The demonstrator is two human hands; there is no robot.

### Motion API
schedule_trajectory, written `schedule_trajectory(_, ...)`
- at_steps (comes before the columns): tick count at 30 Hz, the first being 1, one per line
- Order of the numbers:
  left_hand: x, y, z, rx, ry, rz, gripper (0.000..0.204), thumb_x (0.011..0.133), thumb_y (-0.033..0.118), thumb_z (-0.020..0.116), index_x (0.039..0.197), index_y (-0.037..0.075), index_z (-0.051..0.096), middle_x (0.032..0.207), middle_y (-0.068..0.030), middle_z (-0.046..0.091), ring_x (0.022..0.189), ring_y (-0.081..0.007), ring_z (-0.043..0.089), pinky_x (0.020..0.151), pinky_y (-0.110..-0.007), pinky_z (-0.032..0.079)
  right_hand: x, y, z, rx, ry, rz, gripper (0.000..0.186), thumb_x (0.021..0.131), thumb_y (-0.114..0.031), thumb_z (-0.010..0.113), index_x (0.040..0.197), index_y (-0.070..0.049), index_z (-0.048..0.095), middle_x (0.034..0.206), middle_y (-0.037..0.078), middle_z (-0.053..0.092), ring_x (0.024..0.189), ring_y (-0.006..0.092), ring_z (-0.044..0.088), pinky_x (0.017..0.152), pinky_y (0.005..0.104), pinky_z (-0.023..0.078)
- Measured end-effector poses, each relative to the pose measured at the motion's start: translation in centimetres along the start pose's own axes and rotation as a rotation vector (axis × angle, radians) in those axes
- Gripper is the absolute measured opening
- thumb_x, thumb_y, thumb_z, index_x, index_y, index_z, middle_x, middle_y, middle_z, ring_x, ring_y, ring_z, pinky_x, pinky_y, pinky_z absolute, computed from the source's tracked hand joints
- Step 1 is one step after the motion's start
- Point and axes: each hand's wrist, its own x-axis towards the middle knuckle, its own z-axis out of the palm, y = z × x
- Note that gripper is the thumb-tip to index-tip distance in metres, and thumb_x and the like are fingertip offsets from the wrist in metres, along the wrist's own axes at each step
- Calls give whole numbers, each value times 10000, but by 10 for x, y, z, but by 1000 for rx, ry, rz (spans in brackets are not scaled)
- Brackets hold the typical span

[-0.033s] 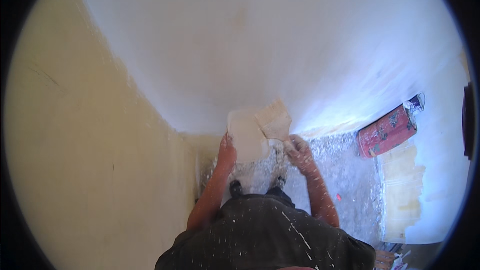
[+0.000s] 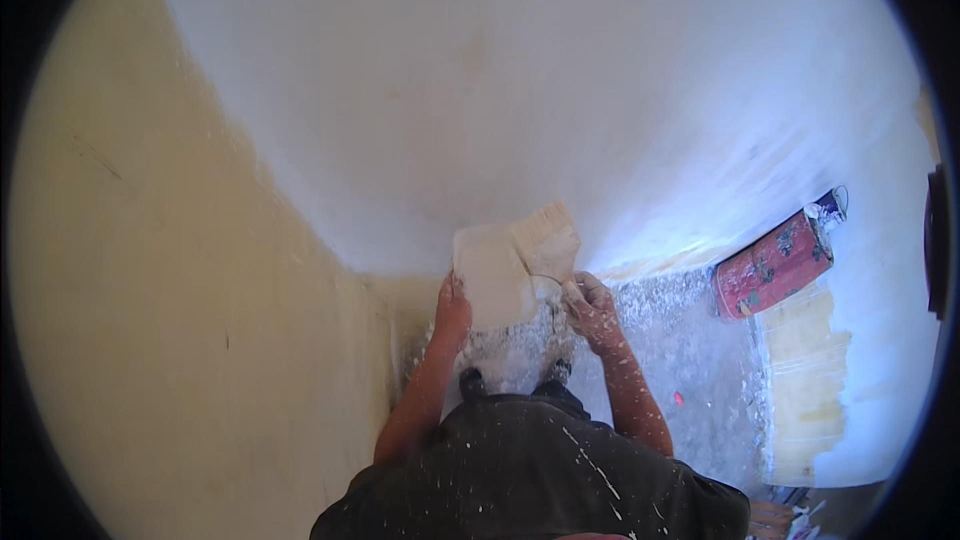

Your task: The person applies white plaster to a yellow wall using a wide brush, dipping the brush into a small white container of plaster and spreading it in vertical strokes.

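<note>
The wide brush [image 2: 548,243] is near the centre of the frame, tilted, its pale bristles pointing up and its handle running down into the right hand [image 2: 593,312], whose fingers are closed around it. Just left of the brush is the pale container [image 2: 492,278], round-cornered and whitish; the brush overlaps its right edge in the view, though whether the two touch cannot be told. The left hand [image 2: 454,312] grips the container along its left side. Whitish flecks dot the right hand and forearm. Below the hands, a pair of dark shoes [image 2: 472,381] stands on the grey floor [image 2: 700,350], which is splattered with white, and a dark shirt [image 2: 520,460] with white streaks fills the lower centre. A small red scrap [image 2: 679,398] lies on the floor, right of and below the right hand. Farther out, at the right of the frame, a red drum [image 2: 775,265] with dark patches appears slanted. The white wall [image 2: 480,120] spreads across the top, with a faint tan stain near its middle; the yellow wall [image 2: 180,260] takes up the left, and a yellow patch [image 2: 803,380] shows at the lower right.
</note>
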Motion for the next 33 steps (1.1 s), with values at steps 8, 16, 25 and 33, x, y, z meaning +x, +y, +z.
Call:
schedule_trajectory(8, 13, -29, -22, -30, -23, -39, 468, 956, 303, 317, 1315, 2, 324, 1255, -140, 443, 1144, -208, 427, 966, -309, 336, 96, -135, -4, 408, 220, -118, 396, 843, -420, 505, 979, -49, 526, 613, -50, 402, 432, 24, 313, 375, 176, 241)
schedule_trajectory(16, -10, -20, -31, -6, -23, -136, 469, 952, 316, 332, 1309, 11, 332, 1248, -138, 446, 1138, -212, 432, 961, -320, 345, 85, -86, 18, 588, 165, 149, 356, 831, -369, 572, 989, -54, 520, 680, -20, 432, 490, 45, 365, 392, 188, 287)
schedule_trajectory(25, -6, -18, -29, -29, -91, -179, 481, 947, 324, 355, 1338, 52, 287, 1238, -129, 453, 1119, -210, 445, 931, -335, 379, 143, -202, -59, 813, -432, -180, 162, 862, -31, 360, 738, -2, 460, 657, -4, 371, 555, 60, 362, 468, 160, 359)
schedule_trajectory(33, -18, -6, -21, -50, -92, -138, 514, 941, 339, 365, 1344, 37, 263, 1268, -110, 422, 1126, -218, 439, 942, -343, 367, 158, -331, -88, 777, -566, -319, 318, 877, -171, 493, 1135, -1, 415, 861, 66, 527, 663, 170, 519, 528, 259, 448)
